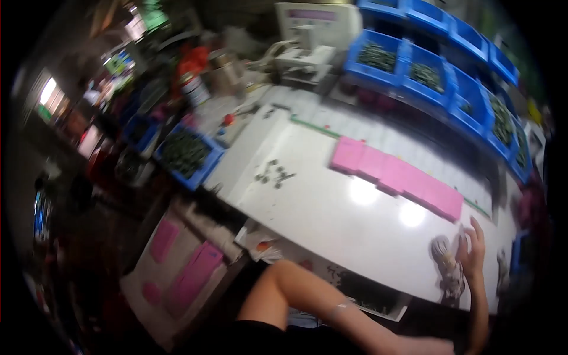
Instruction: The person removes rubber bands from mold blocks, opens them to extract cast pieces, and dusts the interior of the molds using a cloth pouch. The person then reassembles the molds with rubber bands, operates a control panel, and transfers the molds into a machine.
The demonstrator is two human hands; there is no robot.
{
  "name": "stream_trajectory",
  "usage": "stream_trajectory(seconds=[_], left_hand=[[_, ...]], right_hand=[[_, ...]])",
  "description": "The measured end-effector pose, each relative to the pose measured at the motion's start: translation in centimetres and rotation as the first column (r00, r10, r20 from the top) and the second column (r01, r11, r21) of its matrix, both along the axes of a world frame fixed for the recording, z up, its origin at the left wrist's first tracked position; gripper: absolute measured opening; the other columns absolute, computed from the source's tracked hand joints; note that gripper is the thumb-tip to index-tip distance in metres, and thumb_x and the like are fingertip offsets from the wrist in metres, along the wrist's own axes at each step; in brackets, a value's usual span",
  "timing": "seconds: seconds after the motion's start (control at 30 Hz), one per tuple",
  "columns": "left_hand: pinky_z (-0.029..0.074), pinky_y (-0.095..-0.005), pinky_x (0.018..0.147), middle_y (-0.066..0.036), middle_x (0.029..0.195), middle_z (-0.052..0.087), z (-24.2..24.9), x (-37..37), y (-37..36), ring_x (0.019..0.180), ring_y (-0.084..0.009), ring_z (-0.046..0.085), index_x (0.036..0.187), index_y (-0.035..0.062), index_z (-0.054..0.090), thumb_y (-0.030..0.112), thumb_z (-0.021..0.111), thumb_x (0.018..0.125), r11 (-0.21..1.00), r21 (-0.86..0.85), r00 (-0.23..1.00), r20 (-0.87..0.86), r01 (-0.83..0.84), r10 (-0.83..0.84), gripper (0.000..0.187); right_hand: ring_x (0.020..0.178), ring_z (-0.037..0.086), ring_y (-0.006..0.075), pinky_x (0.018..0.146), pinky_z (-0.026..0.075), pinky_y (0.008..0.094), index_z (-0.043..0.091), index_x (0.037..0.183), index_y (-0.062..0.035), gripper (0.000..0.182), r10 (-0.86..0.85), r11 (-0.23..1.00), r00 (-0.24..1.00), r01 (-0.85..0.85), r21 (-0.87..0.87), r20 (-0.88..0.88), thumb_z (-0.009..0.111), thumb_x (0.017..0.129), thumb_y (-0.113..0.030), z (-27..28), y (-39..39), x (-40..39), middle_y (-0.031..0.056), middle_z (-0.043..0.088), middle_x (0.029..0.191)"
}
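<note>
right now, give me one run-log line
right hand: beside pale ribbed object | left arm: partly cut by bottom edge | pink rectangular blocks: row on white table

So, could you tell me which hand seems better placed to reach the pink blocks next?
Probably the right hand: it is open, close to the pink blocks. The left arm runs toward the picture's bottom edge, farther from them.

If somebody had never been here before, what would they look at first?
Probably the bright pink blocks, standing out in a slanting row on the white table, with two shiny glare spots just on the near side. Then maybe the blue bins at the upper right, several holding greenish bits. At the right, the right hand is raised over the table.
</note>
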State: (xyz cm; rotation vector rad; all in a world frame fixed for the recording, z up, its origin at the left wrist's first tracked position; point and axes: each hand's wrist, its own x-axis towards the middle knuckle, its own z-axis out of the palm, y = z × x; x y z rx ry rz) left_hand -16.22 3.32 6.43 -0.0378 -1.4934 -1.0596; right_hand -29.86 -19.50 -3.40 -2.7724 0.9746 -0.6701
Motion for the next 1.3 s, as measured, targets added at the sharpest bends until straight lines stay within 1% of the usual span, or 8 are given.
stream_trajectory(seconds=[0.07, 0.1, 0.2, 0.47, 0.8, 0.87, 1.03, 1.3], left_hand=[[0.046, -0.0366, 0.053, -0.014, 0.070, 0.060, -2.1, 2.8, -1.1, 0.059, -0.0275, 0.057, 0.094, 0.0006, 0.066, 0.025, 0.056, 0.089, 0.973, -0.049, 0.956, 0.183, -0.224, 0.229, 0.027], [0.045, -0.0381, 0.072, -0.011, 0.082, 0.053, -4.0, 3.5, -0.1, 0.084, -0.0304, 0.052, 0.074, 0.0064, 0.059, 0.015, 0.068, 0.068, 0.915, 0.112, 0.866, 0.385, -0.388, 0.320, 0.014], [0.046, -0.0337, 0.070, -0.009, 0.083, 0.052, -5.6, 7.3, -1.3, 0.082, -0.0266, 0.053, 0.089, 0.0049, 0.060, 0.010, 0.062, 0.082, 0.850, 0.082, 0.665, 0.664, -0.520, 0.342, 0.008], [0.048, -0.0298, 0.069, -0.008, 0.085, 0.057, -6.5, 8.8, -3.1, 0.077, -0.0219, 0.058, 0.094, 0.0044, 0.064, 0.009, 0.063, 0.084, 0.797, 0.209, 0.623, 0.741, -0.567, 0.249, 0.011], [0.049, -0.0266, 0.081, -0.010, 0.118, 0.052, -6.4, 9.6, -5.5, 0.099, -0.0157, 0.056, 0.129, 0.0042, 0.047, 0.012, 0.052, 0.093, 0.551, 0.539, 0.730, 0.652, -0.637, 0.207, 0.037], [0.052, -0.0286, 0.074, -0.017, 0.123, 0.047, -7.3, 8.7, -6.2, 0.090, -0.0196, 0.059, 0.131, -0.0032, 0.036, 0.030, 0.049, 0.096, 0.418, 0.782, 0.886, 0.394, -0.462, 0.243, 0.050], [0.051, -0.0262, 0.070, -0.006, 0.093, 0.038, -5.9, 7.9, -5.9, 0.083, -0.0149, 0.053, 0.131, -0.0028, 0.025, 0.047, 0.035, 0.097, 0.284, 0.957, 0.986, 0.016, -0.064, 0.168, 0.061], [0.051, -0.0322, 0.079, -0.007, 0.096, 0.045, -7.1, 8.3, -5.2, 0.089, -0.0173, 0.054, 0.126, -0.0013, 0.033, 0.048, 0.030, 0.098, 0.157, 0.986, 0.917, -0.114, 0.057, 0.383, 0.057]], right_hand=[[0.114, 0.048, 0.0410, 0.097, 0.039, 0.0416, 0.057, 0.096, 0.0033, 0.017, 0.023, 1.000, 1.000, -0.023, 0.013, 0.007, 0.055, 0.080, 0.002, 0.1, 0.2, -0.2, 0.0250, 0.050, 0.124], [0.114, 0.049, 0.0407, 0.096, 0.039, 0.0413, 0.057, 0.098, 0.0029, 0.019, 0.017, 1.000, 1.000, -0.017, 0.019, 0.015, 0.056, 0.079, 0.002, 0.2, 0.3, -0.1, 0.0246, 0.050, 0.124], [0.114, 0.048, 0.0395, 0.096, 0.040, 0.0408, 0.054, 0.111, 0.0018, 0.033, -0.018, 0.997, 1.000, 0.016, 0.069, 0.020, 0.058, 0.078, 0.001, 0.7, 0.5, 0.6, 0.0227, 0.049, 0.126], [0.125, 0.037, 0.0369, 0.105, 0.032, 0.0410, 0.039, 0.132, -0.0019, 0.065, 0.055, 0.977, 0.997, -0.064, 0.202, 0.048, 0.065, 0.072, -0.001, 0.5, -2.7, 3.9, 0.0198, 0.038, 0.137], [0.113, 0.047, 0.0347, 0.097, 0.039, 0.0395, 0.041, 0.131, -0.0030, 0.078, 0.237, 0.905, 0.943, -0.302, 0.299, 0.233, 0.076, 0.061, -0.007, 6.7, 1.8, 6.1, 0.0188, 0.043, 0.122], [0.110, 0.048, 0.0357, 0.094, 0.042, 0.0384, 0.041, 0.131, -0.0030, 0.078, 0.270, 0.908, 0.930, -0.332, 0.254, 0.250, 0.075, 0.060, -0.004, 7.3, 5.5, 7.3, 0.0206, 0.043, 0.121], [0.104, 0.050, 0.0358, 0.088, 0.046, 0.0380, 0.042, 0.130, 0.0046, 0.079, 0.335, 0.914, 0.888, -0.388, 0.122, 0.315, 0.073, 0.057, 0.004, 6.4, 10.2, 9.3, 0.0237, 0.042, 0.122], [0.098, 0.054, 0.0312, 0.079, 0.049, 0.0355, 0.055, 0.115, 0.0056, 0.047, 0.254, 0.967, 0.881, -0.228, -0.112, 0.399, 0.072, 0.073, -0.009, 3.6, 11.8, 10.3, 0.0213, 0.050, 0.113]])
